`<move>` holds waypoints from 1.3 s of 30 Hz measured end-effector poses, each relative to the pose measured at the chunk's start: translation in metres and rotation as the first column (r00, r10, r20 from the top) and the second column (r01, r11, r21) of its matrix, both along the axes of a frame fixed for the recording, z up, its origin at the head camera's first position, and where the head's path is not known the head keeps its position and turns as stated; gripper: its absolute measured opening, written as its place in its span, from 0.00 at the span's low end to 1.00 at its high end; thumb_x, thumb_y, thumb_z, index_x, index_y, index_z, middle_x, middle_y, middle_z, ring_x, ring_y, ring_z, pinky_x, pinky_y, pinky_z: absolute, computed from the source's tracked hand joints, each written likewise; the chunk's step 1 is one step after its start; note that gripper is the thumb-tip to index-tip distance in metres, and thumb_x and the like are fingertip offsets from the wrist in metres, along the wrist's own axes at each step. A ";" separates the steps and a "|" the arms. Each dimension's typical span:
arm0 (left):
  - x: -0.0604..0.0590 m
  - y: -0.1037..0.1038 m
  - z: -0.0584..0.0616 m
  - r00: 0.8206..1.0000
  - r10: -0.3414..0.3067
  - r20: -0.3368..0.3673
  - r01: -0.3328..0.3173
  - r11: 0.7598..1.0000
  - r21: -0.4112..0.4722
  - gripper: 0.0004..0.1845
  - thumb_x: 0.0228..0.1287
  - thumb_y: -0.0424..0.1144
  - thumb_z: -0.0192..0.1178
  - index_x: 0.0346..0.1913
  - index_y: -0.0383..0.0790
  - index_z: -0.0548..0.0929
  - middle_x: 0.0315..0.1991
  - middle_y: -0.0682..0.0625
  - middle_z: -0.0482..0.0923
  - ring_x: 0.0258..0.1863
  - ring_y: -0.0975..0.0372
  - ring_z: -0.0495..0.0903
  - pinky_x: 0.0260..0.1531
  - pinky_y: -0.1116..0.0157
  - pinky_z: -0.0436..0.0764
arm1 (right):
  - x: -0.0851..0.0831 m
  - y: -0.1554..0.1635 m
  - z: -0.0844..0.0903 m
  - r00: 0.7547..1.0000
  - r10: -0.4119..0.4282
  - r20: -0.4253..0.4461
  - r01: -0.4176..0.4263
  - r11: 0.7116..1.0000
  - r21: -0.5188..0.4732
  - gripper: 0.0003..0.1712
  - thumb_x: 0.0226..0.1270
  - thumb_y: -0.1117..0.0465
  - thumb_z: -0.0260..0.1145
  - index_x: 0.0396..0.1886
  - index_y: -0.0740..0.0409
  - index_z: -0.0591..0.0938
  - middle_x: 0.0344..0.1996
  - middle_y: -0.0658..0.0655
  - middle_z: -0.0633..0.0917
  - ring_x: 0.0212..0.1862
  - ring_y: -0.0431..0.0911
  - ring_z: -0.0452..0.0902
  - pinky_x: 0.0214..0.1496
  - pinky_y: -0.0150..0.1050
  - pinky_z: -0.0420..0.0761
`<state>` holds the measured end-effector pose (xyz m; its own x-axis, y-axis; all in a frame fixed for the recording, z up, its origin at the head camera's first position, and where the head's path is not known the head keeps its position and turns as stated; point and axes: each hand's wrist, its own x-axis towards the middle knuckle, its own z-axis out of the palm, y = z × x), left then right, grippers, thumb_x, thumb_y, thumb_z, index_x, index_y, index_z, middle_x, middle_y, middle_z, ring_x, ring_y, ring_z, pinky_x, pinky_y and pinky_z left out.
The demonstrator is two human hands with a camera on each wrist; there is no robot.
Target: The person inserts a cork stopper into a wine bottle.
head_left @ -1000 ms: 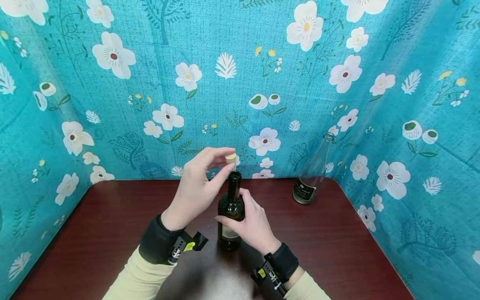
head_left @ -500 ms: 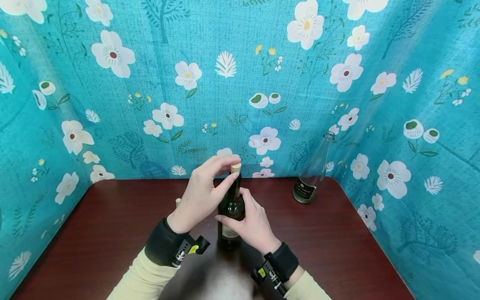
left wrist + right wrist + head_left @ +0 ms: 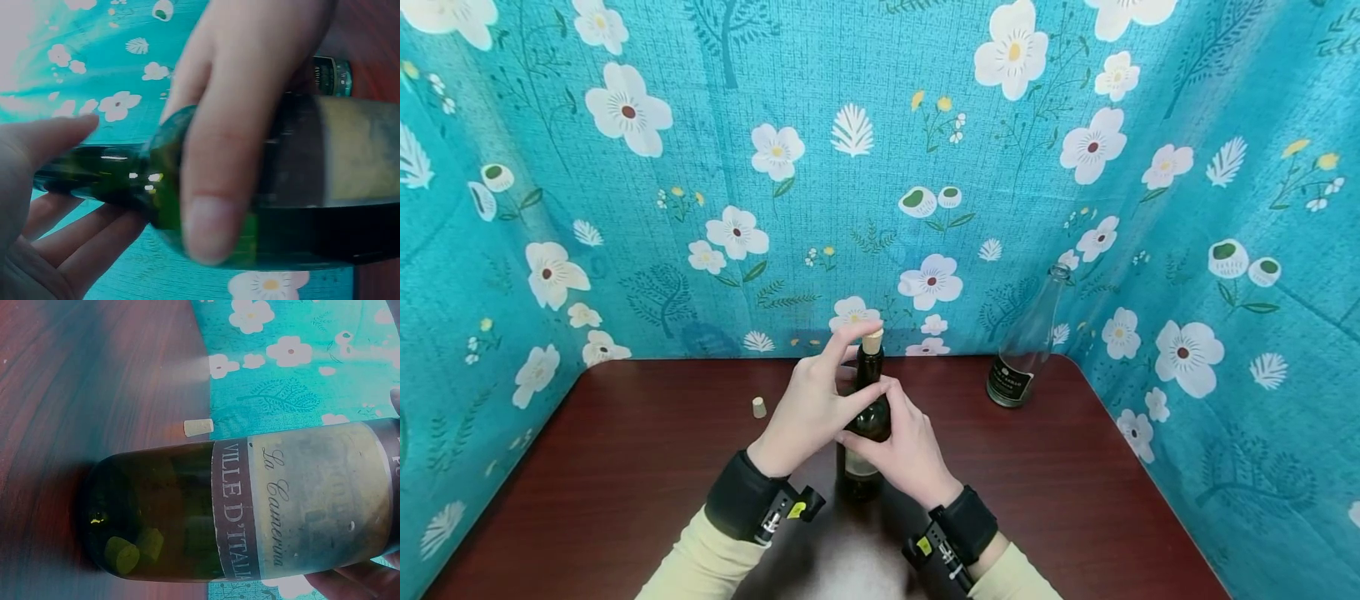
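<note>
A dark green wine bottle (image 3: 863, 433) stands upright mid-table, a pale cork (image 3: 872, 340) sticking out of its mouth. My left hand (image 3: 859, 367) curls round the neck, index fingertip beside the cork, thumb lower on the neck. In the left wrist view the neck (image 3: 106, 175) lies between that thumb and the fingers. My right hand (image 3: 898, 437) grips the bottle's body from the right. The right wrist view shows the label (image 3: 312, 500) and two corks (image 3: 130, 550) lying inside at the bottom.
A loose cork (image 3: 759, 407) (image 3: 199, 427) lies on the dark wooden table (image 3: 625, 467), left of the bottle. A clear empty bottle (image 3: 1026, 350) stands at the back right corner. Teal flowered cloth (image 3: 880, 167) walls the table on three sides.
My left hand brought the cork down from above the mouth and set it in the bottle, then slid lower onto the neck. The right hand kept its grip.
</note>
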<state>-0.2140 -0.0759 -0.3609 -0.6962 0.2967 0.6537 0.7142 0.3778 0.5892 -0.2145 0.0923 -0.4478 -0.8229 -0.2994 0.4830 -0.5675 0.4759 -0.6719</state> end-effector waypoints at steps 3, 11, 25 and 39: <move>0.000 0.001 -0.003 1.000 0.014 -0.018 -0.014 1.000 0.000 0.40 0.60 0.32 0.75 0.73 0.51 0.68 0.50 0.45 0.83 0.49 0.54 0.86 0.41 0.60 0.86 | 0.000 0.000 -0.001 1.000 -0.007 -0.010 0.007 1.000 0.006 0.42 0.60 0.36 0.74 0.67 0.45 0.67 0.53 0.44 0.80 0.49 0.37 0.80 0.46 0.38 0.84; 0.000 0.004 -0.003 0.998 0.023 -0.059 -0.021 0.999 0.035 0.37 0.61 0.32 0.74 0.71 0.49 0.70 0.51 0.43 0.84 0.50 0.53 0.86 0.43 0.60 0.86 | 0.001 0.000 0.001 1.000 -0.008 -0.012 0.008 1.000 -0.011 0.41 0.59 0.38 0.76 0.65 0.47 0.68 0.49 0.43 0.80 0.48 0.36 0.80 0.46 0.38 0.84; -0.003 0.005 -0.005 0.998 0.001 -0.070 0.004 0.998 0.069 0.36 0.62 0.32 0.73 0.71 0.51 0.70 0.45 0.44 0.85 0.46 0.57 0.87 0.41 0.60 0.86 | -0.001 0.001 0.000 1.000 -0.002 -0.010 0.002 1.000 -0.015 0.41 0.60 0.39 0.76 0.66 0.46 0.68 0.52 0.43 0.80 0.49 0.36 0.80 0.48 0.38 0.84; 0.011 -0.009 -0.073 0.943 0.048 0.329 -0.057 0.998 0.018 0.46 0.59 0.59 0.73 0.77 0.70 0.59 0.61 0.60 0.77 0.52 0.68 0.82 0.48 0.59 0.83 | 0.002 0.016 -0.023 0.973 0.077 0.217 -0.068 0.996 -0.049 0.47 0.58 0.37 0.77 0.73 0.34 0.63 0.55 0.43 0.81 0.49 0.38 0.81 0.46 0.41 0.83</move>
<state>-0.2025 -0.0851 -0.4343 -0.8876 0.2395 0.3935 0.4592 0.3902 0.7981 -0.2128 0.1084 -0.4707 -0.8866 -0.3459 0.3070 -0.4369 0.4085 -0.8014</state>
